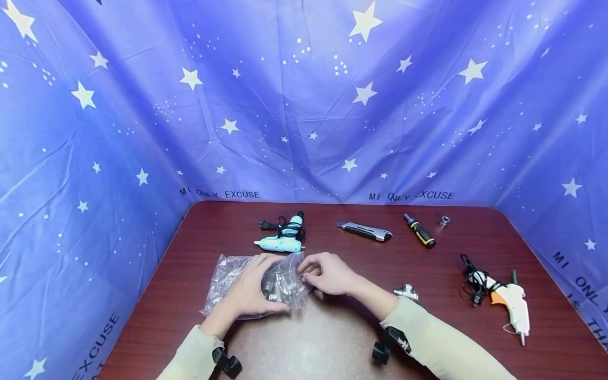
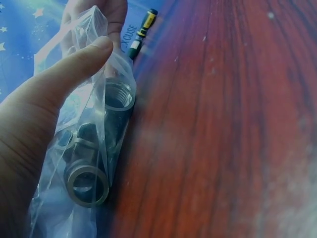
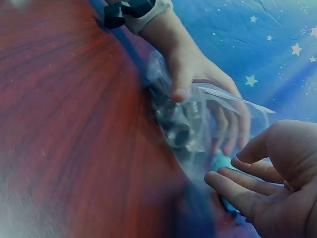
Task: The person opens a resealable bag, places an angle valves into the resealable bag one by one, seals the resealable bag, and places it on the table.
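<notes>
A clear plastic bag [image 1: 223, 277] lies at the left-middle of the table. Metal pipe fittings [image 2: 115, 121] with threaded openings show through the plastic in the left wrist view. My left hand [image 1: 249, 287] holds the bag around the fittings, thumb on the near side and fingers on the far side. Beside the bag's right-hand mouth is my right hand [image 1: 332, 273]. Its fingers are loosely bent, and the right wrist view shows nothing between thumb and fingertips. How many fittings are in the bag I cannot tell.
Behind the bag lies a light-blue glue gun [image 1: 280, 243] with a black cord. A utility knife [image 1: 364, 231], a screwdriver [image 1: 420, 232] and a small metal fitting [image 1: 444, 220] lie farther back. A metal tee fitting [image 1: 406, 292] sits by the right forearm; a white glue gun [image 1: 515, 303] is at right.
</notes>
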Tool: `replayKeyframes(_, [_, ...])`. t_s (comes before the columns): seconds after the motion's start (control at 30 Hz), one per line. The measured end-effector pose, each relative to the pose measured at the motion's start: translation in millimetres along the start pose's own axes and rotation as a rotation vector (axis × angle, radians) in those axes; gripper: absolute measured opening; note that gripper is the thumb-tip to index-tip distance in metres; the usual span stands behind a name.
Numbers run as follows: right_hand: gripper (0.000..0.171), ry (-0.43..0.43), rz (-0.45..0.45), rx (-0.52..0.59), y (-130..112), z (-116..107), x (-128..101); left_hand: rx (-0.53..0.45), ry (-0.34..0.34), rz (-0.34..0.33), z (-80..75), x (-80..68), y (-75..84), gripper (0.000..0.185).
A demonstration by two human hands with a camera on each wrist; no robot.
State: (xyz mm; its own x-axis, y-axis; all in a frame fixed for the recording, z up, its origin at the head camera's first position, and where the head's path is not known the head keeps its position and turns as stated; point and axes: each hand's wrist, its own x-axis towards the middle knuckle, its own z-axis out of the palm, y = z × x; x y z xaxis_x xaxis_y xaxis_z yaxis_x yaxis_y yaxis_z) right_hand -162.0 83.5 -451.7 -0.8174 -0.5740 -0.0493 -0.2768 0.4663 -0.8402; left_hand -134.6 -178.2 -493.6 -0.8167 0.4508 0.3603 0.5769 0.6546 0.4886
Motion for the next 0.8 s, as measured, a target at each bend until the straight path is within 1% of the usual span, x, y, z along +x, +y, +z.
replayKeyframes(0.13, [0.014,0.032,-0.021,-0.099,-1,-13,-7,0.001,0.006,-0.003,-0.6,-1.0,-0.8,0.109])
replayKeyframes(0.33, [0.013,0.068,-0.068,-0.252,1,-39,-22,-0.010,0.045,0.039,-0.9,0.0,-1.5,0.102])
replayKeyframes(0.5, [0.013,0.100,-0.072,-0.329,9,-62,-37,-0.014,0.064,0.049,-0.6,-0.8,-1.9,0.098])
replayKeyframes(0.63, [0.012,0.130,-0.058,-0.369,17,-79,-49,-0.014,0.062,0.045,-0.9,-1.0,-1.6,0.098])
replayKeyframes(0.8, [0.012,0.177,-0.028,-0.416,24,-93,-66,-0.019,0.068,0.045,-1.0,-1.6,-1.4,0.097])
